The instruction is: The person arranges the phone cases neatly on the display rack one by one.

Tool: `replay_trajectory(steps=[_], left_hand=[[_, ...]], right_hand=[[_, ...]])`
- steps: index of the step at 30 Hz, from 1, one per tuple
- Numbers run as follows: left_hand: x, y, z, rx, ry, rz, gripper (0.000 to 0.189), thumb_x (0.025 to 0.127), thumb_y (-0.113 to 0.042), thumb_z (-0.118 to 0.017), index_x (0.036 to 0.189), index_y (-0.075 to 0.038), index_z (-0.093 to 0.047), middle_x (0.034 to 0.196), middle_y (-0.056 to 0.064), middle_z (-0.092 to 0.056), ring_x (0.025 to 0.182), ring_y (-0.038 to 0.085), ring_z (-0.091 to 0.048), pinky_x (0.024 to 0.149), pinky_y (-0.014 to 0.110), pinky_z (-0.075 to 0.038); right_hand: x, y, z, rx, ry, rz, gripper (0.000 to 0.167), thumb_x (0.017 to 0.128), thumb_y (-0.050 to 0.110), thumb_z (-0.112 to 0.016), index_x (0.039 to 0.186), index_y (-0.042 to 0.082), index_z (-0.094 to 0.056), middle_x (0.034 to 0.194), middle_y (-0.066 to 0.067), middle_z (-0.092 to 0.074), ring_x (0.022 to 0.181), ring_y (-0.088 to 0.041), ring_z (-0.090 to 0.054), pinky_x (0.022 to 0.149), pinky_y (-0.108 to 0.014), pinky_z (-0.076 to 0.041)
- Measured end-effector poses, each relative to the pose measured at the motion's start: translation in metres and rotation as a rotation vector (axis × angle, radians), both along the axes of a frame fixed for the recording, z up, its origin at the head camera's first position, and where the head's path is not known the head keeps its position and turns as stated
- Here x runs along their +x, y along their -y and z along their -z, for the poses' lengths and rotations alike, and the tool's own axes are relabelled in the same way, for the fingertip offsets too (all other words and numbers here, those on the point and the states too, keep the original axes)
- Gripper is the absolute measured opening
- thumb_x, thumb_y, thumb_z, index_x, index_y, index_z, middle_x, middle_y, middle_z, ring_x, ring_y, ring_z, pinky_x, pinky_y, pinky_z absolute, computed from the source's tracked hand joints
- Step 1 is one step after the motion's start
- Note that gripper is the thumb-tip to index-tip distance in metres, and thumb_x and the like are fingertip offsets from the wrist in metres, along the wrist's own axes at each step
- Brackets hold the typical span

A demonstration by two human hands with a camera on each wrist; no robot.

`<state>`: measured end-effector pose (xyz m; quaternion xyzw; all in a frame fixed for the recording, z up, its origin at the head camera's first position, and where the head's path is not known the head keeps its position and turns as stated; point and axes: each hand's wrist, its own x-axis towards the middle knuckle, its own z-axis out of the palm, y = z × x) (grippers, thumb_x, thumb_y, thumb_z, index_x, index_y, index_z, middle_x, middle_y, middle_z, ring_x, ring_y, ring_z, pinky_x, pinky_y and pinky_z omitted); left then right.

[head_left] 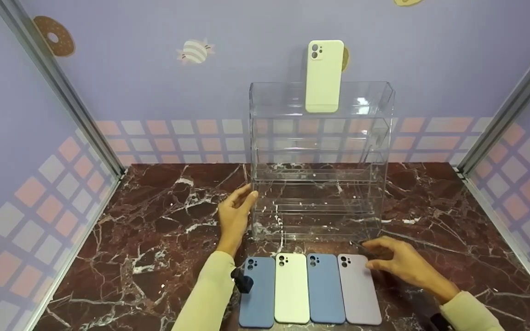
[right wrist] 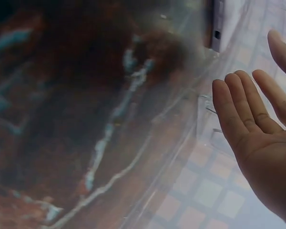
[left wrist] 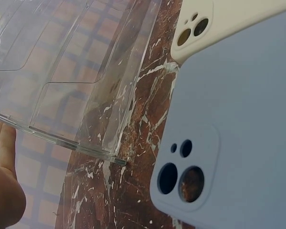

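Note:
A clear tiered rack point(head_left: 320, 191) stands on the table, and a cream phone case point(head_left: 324, 78) leans upright in its top tier. My left hand point(head_left: 236, 216) is at the rack's left side, fingers straight against or close to the edge point(left wrist: 57, 138). In front lies a row of phone cases: blue point(head_left: 259, 303), cream point(head_left: 291, 292), blue point(head_left: 327, 292) and lilac point(head_left: 361, 294). My right hand point(head_left: 398, 263) is by the lilac case's upper right corner. Its fingers point(right wrist: 233, 112) look extended in the right wrist view, holding nothing; whether the thumb touches the case I cannot tell.
The tabletop point(head_left: 168, 257) is dark red marble pattern with white veins. A purple patterned wall point(head_left: 164, 92) rises behind the rack, with metal corner posts point(head_left: 58, 82) at the sides. A small black camera point(head_left: 243, 281) on my left wrist overlaps the left blue case.

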<state>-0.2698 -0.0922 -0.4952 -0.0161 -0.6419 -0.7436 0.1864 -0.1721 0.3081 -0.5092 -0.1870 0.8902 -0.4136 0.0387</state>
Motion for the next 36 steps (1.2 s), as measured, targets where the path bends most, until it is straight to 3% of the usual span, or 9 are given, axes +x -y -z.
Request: replay_trajectory(steps=[9,15,20,28,36], left_hand=[[-0.001,0.0,0.0,0.019,0.003,-0.009,0.031,0.095,-0.004,-0.079,0.124,0.006,-0.075,0.112,0.018,-0.077,0.096,0.016,-0.075,0.087,0.028,-0.062],[-0.001,0.0,0.0,0.011,0.013,-0.015,0.031,0.095,-0.005,-0.079,0.125,0.005,-0.075,0.115,0.022,-0.076,0.1,0.019,-0.075,0.089,0.027,-0.061],[-0.001,0.0,-0.001,0.007,0.01,-0.017,0.032,0.095,-0.004,-0.079,0.125,0.006,-0.075,0.12,0.027,-0.073,0.103,0.021,-0.074,0.09,0.027,-0.06],[0.001,-0.001,-0.001,-0.013,0.016,-0.01,0.032,0.096,-0.006,-0.079,0.126,0.004,-0.075,0.117,0.02,-0.076,0.102,0.02,-0.074,0.09,0.029,-0.061],[0.0,-0.001,-0.001,0.004,0.007,-0.014,0.03,0.095,-0.004,-0.079,0.124,0.004,-0.076,0.111,0.017,-0.078,0.097,0.017,-0.075,0.088,0.028,-0.061]], right_hand=[[0.0,0.001,0.006,0.027,0.068,-0.075,0.057,0.087,0.025,-0.09,0.132,-0.003,-0.068,0.117,-0.011,-0.066,0.1,-0.028,-0.067,0.085,-0.036,-0.061],[0.001,0.003,0.009,0.101,0.044,-0.133,0.062,0.087,0.026,-0.091,0.132,-0.008,-0.067,0.106,-0.007,-0.056,0.093,-0.023,-0.061,0.077,-0.034,-0.06],[0.002,0.004,0.011,0.119,0.035,-0.09,0.059,0.085,0.028,-0.092,0.13,-0.003,-0.069,0.103,-0.003,-0.056,0.09,-0.017,-0.058,0.072,-0.029,-0.055],[0.006,0.006,0.012,0.1,0.007,-0.042,0.056,0.082,0.03,-0.094,0.123,0.002,-0.068,0.106,-0.003,-0.06,0.089,-0.018,-0.058,0.073,-0.031,-0.054],[0.005,0.004,0.01,0.031,0.091,-0.026,0.057,0.081,0.025,-0.095,0.122,0.002,-0.064,0.102,-0.005,-0.064,0.089,-0.021,-0.063,0.073,-0.03,-0.056]])
